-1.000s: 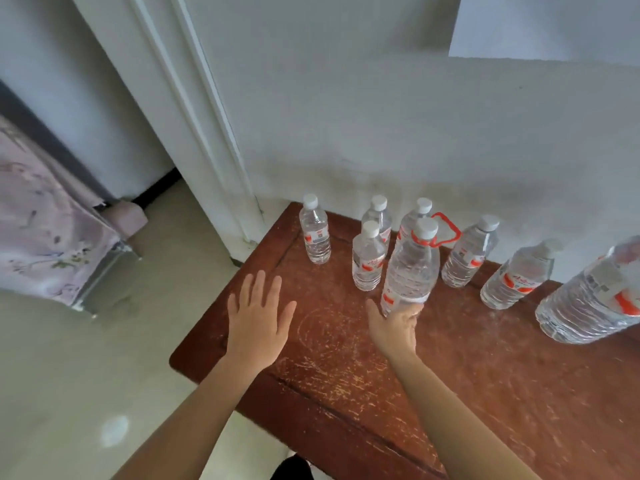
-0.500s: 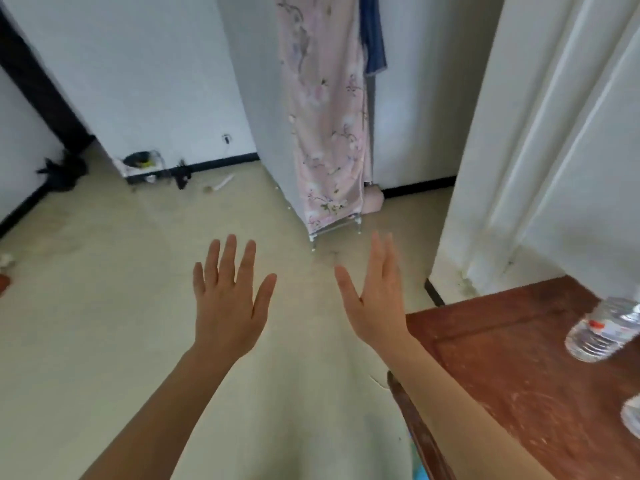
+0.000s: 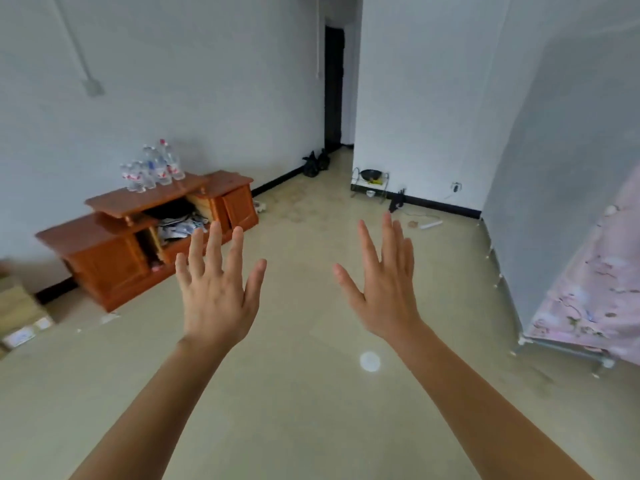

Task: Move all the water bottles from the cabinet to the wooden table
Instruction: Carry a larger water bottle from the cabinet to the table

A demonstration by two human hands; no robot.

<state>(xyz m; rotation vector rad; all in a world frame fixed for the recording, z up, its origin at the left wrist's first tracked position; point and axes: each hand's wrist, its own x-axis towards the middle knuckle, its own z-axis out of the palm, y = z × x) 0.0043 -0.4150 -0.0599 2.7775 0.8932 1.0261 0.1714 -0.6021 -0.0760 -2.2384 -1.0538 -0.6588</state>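
Several clear water bottles point(image 3: 152, 168) with red labels stand on top of a low orange-brown wooden cabinet point(image 3: 114, 251) against the left wall, far across the room. My left hand point(image 3: 216, 289) and my right hand point(image 3: 384, 282) are raised in front of me with fingers spread and nothing in them, both well short of the cabinet. The wooden table is out of view.
A pink floral cloth wardrobe point(image 3: 588, 299) stands at the right. A small wire rack with a pan point(image 3: 370, 181) sits by the far wall, near a dark doorway point(image 3: 333, 88). Cardboard boxes point(image 3: 20, 317) lie at the left edge. Pale floor stretches between me and the cabinet.
My right hand let go of the large bottle on the table. My view swung left from the table to the room with the cabinet. Both hands stay open.
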